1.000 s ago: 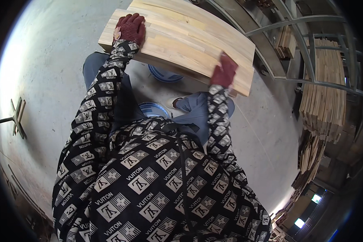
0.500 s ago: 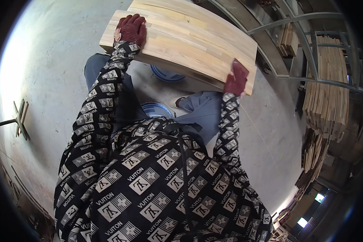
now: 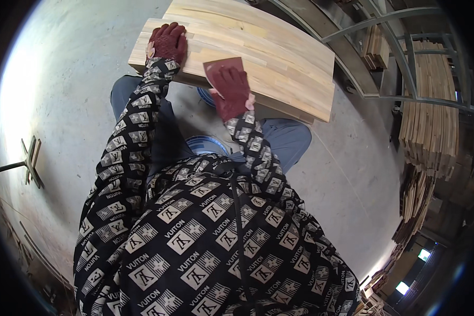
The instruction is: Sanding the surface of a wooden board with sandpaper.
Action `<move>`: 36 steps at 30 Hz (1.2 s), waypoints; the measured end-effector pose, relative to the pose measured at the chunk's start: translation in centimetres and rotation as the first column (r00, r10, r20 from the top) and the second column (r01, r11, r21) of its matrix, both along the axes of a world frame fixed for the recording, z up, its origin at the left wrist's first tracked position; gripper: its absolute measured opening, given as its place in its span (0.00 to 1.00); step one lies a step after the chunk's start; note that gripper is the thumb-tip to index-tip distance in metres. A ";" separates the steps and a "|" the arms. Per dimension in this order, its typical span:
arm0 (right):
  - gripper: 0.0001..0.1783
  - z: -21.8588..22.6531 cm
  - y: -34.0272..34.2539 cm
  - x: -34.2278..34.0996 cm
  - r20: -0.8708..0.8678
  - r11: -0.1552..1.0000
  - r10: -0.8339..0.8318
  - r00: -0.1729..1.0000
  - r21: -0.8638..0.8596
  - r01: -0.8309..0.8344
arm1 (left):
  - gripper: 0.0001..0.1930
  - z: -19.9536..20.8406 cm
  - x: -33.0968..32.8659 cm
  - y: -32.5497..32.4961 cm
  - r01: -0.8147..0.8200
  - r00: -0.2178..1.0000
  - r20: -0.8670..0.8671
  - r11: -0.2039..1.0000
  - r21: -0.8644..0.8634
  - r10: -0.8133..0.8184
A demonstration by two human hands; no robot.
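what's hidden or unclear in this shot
Head view:
- Underside of the wood panel and what it rests on: hidden by the panel itself.
- Right hand: the sandpaper under it is mostly covered by the glove.
- Blue round object by the knees: blocked by sleeve and legs.

Woodworking shop, or timber store attached to one. Bare grey concrete floor (image 3: pixel 52 95), dusty and scuffed. Large pale glued-wood panel (image 3: pixel 279 58), made of narrow jointed strips, unfinished. Right of the panel: grey metal tube rack (image 3: pixel 405 58) holding small stacks of short boards (image 3: pixel 376 47). Farther right of the panel: tall pile of thin sawn slats (image 3: pixel 429 126), with more loose timber heaped below it (image 3: pixel 413 203). Well left of the panel: small cross-shaped wooden piece (image 3: pixel 30 160) lying on the floor. Far below and right of the panel: bright window openings (image 3: pixel 403 287) in a dim wall.
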State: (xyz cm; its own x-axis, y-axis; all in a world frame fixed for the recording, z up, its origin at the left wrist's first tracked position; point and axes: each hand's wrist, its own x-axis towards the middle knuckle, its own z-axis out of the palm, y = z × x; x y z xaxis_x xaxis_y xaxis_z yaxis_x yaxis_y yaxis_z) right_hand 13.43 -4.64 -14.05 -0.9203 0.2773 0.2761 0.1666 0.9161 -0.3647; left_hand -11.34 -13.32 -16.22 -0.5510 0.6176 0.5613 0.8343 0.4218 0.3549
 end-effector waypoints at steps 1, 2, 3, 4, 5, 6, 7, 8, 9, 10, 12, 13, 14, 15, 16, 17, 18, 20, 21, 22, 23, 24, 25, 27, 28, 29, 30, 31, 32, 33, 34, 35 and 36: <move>0.29 -0.2 1.2 1.4 -0.028 0.998 -0.060 0.998 0.016 0.060 | 0.13 0.2 0.1 0.0 0.010 1.000 0.024 1.000 -0.010 -0.010; 0.29 -0.6 2.7 3.0 -0.057 0.992 -0.119 0.991 0.026 0.121 | 0.14 0.4 0.3 0.0 0.020 0.999 0.048 0.999 -0.025 -0.019; 0.29 -2.3 5.2 5.7 -0.055 0.993 -0.114 0.992 0.027 0.116 | 0.14 0.3 0.2 0.2 0.007 0.999 0.037 1.000 -0.022 -0.006; 0.28 -4.9 8.8 9.9 -0.177 0.968 -0.244 0.953 -0.105 0.228 | 0.14 0.6 0.5 0.9 0.018 0.999 0.044 1.000 -0.013 -0.017; 0.26 -6.7 11.8 13.4 -0.277 0.917 -0.376 0.884 -0.249 0.312 | 0.14 0.9 0.7 1.4 0.028 0.999 0.041 1.000 -0.007 -0.027; 0.25 -7.3 13.8 15.7 -0.399 0.837 -0.489 0.776 -0.465 0.288 | 0.14 1.0 0.8 1.8 0.039 0.999 0.037 0.999 -0.002 -0.039; 0.25 -6.1 15.2 17.5 -0.243 0.771 -0.540 0.806 0.241 0.590 | 0.14 0.6 0.6 1.1 0.009 1.000 0.027 1.000 -0.004 -0.009; 0.26 -4.6 15.9 17.9 -0.318 0.816 -0.528 0.788 0.066 0.574 | 0.14 0.5 0.4 0.3 -0.008 0.999 0.031 1.000 -0.011 0.009; 0.26 -2.3 15.9 17.2 -0.355 0.863 -0.463 0.812 0.029 0.504 | 0.14 0.4 0.2 -0.9 -0.036 0.999 0.033 0.999 -0.035 0.037; 0.24 -2.0 16.5 18.1 -0.335 0.808 -0.525 0.782 0.094 0.582 | 0.14 0.6 0.3 -0.7 -0.034 0.999 0.037 0.999 -0.036 0.036; 0.24 -3.7 17.7 18.4 -0.366 0.681 -0.626 0.689 0.173 0.711 | 0.14 0.6 0.2 0.2 -0.015 1.000 0.027 1.000 -0.014 0.015; 0.24 -4.4 18.3 17.8 -0.373 0.675 -0.627 0.684 0.178 0.716 | 0.14 0.5 0.3 0.6 -0.005 1.000 0.015 1.000 -0.004 0.005; 0.24 -5.3 17.3 15.4 -0.367 0.705 -0.598 0.713 0.181 0.685 | 0.14 0.4 0.4 0.8 -0.005 1.000 0.009 1.000 -0.007 0.005; 0.25 -6.1 15.3 12.2 -0.361 0.733 -0.569 0.739 0.184 0.655 | 0.14 0.3 0.4 0.8 -0.005 1.000 0.009 1.000 -0.009 0.005; 0.26 -6.6 12.7 8.9 -0.355 0.761 -0.539 0.764 0.185 0.622 | 0.14 0.3 0.4 0.7 -0.006 1.000 0.007 1.000 -0.013 0.006; 0.27 -6.8 10.4 6.6 -0.352 0.779 -0.514 0.782 0.189 0.597 | 0.14 0.5 0.4 0.9 0.006 1.000 0.000 1.000 -0.012 -0.006; 0.27 -7.2 7.7 4.4 -0.357 0.774 -0.522 0.775 0.183 0.606 | 0.14 0.7 0.6 0.9 0.012 1.000 0.019 1.000 -0.024 -0.012; 0.35 -7.0 3.9 1.1 -0.067 0.933 -0.352 0.934 0.060 0.356 | 0.14 0.7 0.5 1.5 0.035 0.999 0.032 0.999 -0.033 -0.034; 0.34 -3.5 2.0 -0.4 -0.033 0.975 -0.206 0.978 0.074 0.208 | 0.14 -0.3 -0.3 -0.1 0.004 0.999 0.038 0.998 -0.055 -0.002; 0.33 -0.1 0.8 -1.1 0.000 0.993 -0.072 0.997 0.097 0.072 | 0.14 -0.9 -0.6 -0.7 -0.009 0.999 0.044 0.998 -0.064 0.011; 0.33 0.2 1.5 -0.3 -0.038 0.995 -0.030 0.999 0.090 0.033 | 0.15 -0.7 -0.5 -0.3 -0.002 1.000 0.021 0.999 -0.044 0.003; 0.30 -1.0 2.8 1.0 -0.100 0.993 -0.095 0.990 0.062 0.102 | 0.15 -0.5 -0.3 0.2 0.009 1.000 0.019 0.999 -0.041 -0.008; 0.28 -2.5 4.3 2.7 -0.159 0.987 -0.155 0.975 0.027 0.161 | 0.14 -0.1 0.0 0.4 0.018 1.000 0.022 0.999 -0.031 -0.017; 0.27 -7.6 11.0 9.3 -0.350 0.906 -0.353 0.868 -0.357 0.225 | 0.14 0.8 0.6 1.9 0.051 0.998 0.032 0.999 -0.007 -0.051; 0.25 -8.1 14.5 12.4 -0.314 0.912 -0.410 0.856 -0.148 0.382 | 0.14 0.8 0.6 1.9 0.045 0.998 0.038 0.999 -0.009 -0.045; 0.24 -7.1 16.3 14.1 -0.298 0.870 -0.478 0.827 -0.033 0.491 | 0.14 0.7 0.4 1.1 0.024 0.999 0.034 1.000 -0.021 -0.023; 0.23 -5.9 17.4 15.8 -0.293 0.802 -0.546 0.785 0.089 0.591 | 0.14 0.6 0.4 0.6 0.010 0.999 0.031 1.000 -0.027 -0.009; 0.22 -4.4 18.4 16.9 -0.356 0.825 -0.514 0.781 0.046 0.564 | 0.14 0.5 0.2 -0.1 -0.007 0.999 0.036 0.999 -0.033 0.008; 0.21 -3.3 19.0 17.7 -0.422 0.839 -0.490 0.763 0.010 0.544 | 0.14 0.5 0.2 -0.1 -0.018 0.999 0.029 0.999 -0.026 0.019; 0.21 -3.4 19.0 17.4 -0.419 0.842 -0.485 0.767 0.011 0.539 | 0.13 0.4 0.1 -0.2 -0.031 0.999 0.020 0.999 -0.021 0.031; 0.21 -3.6 18.9 16.8 -0.376 0.780 -0.556 0.741 0.071 0.622 | 0.13 0.2 -0.2 -0.6 -0.038 0.999 0.022 0.999 -0.023 0.039; 0.20 -3.8 19.2 16.5 -0.340 0.704 -0.626 0.702 0.140 0.696 | 0.13 0.0 -0.4 -0.7 -0.033 0.999 0.024 0.999 -0.020 0.033; 0.22 -5.6 20.4 16.4 -0.319 0.688 -0.640 0.699 0.168 0.706 | 0.13 0.2 -0.2 0.4 -0.002 1.000 0.025 1.000 -0.006 0.002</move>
State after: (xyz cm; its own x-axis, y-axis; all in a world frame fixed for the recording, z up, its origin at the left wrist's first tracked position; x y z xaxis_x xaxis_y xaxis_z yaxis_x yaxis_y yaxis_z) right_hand 29.87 15.72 -19.62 -0.4171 0.6848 0.5976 0.7226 0.6487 -0.2390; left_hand -11.56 -12.96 -16.04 -0.5661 0.6196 0.5437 0.8243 0.4260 0.3728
